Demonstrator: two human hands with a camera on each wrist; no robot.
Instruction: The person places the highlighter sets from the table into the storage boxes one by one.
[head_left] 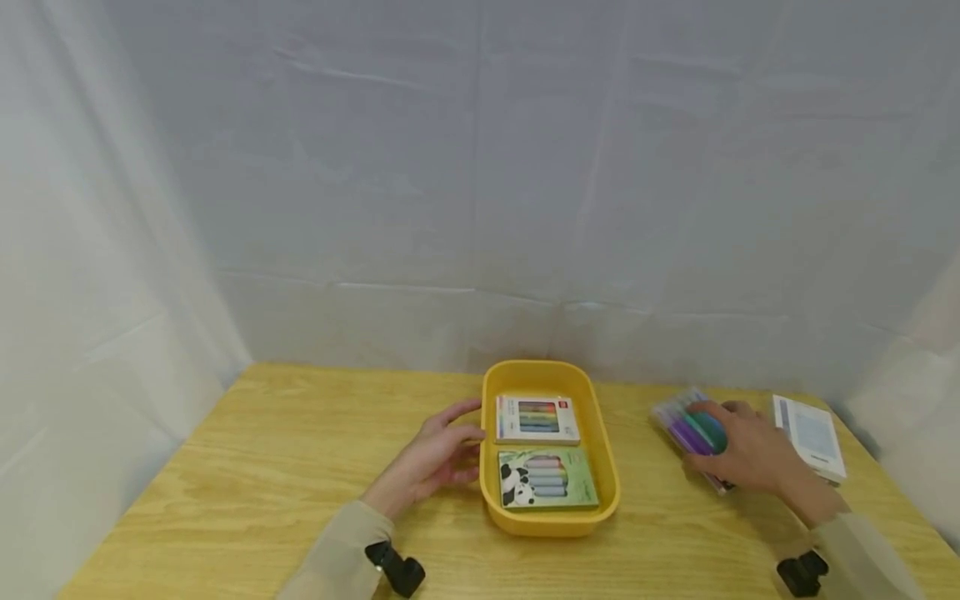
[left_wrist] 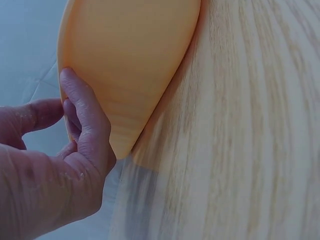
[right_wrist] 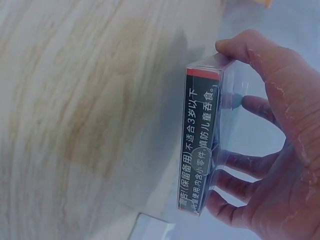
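Over the right side of the table (head_left: 300,450), I see on my remote feed the clear case (head_left: 682,433) with purple and green contents, grasped between the thumb and fingers of the right hand (head_left: 757,450). Just right of that hand lies a white box (head_left: 816,442). Well left sits the yellow tray (head_left: 551,527), holding the panda box (head_left: 517,487) and the white-bordered box (head_left: 536,421); the left hand (head_left: 438,454) touches its rim, though I can't tell whether it pinches.

Rounded yellow plastic tray (head_left: 547,527) is one solid colour, flat green box (head_left: 564,487) has black-and-white pandas, clear plastic case (head_left: 686,432) shows purple and teal, yellowish wooden table (head_left: 300,467) is all streaky grain.
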